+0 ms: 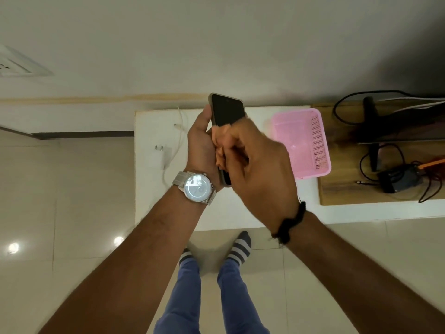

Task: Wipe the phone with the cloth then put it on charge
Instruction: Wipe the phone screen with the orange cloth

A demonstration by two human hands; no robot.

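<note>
My left hand grips a dark phone by its edge, holding it upright above the white table, screen toward me. My right hand pinches a small peach cloth and presses it against the lower part of the screen, hiding that half of the phone. A white charger plug with two pins lies on the table to the left, and its white cable runs toward the wall, its connector end lying loose.
A pink plastic basket stands on the table to the right. Beyond it a wooden board carries a monitor stand, black cables and a dark adapter. A wall socket plate is at the far left. My feet stand on tiled floor.
</note>
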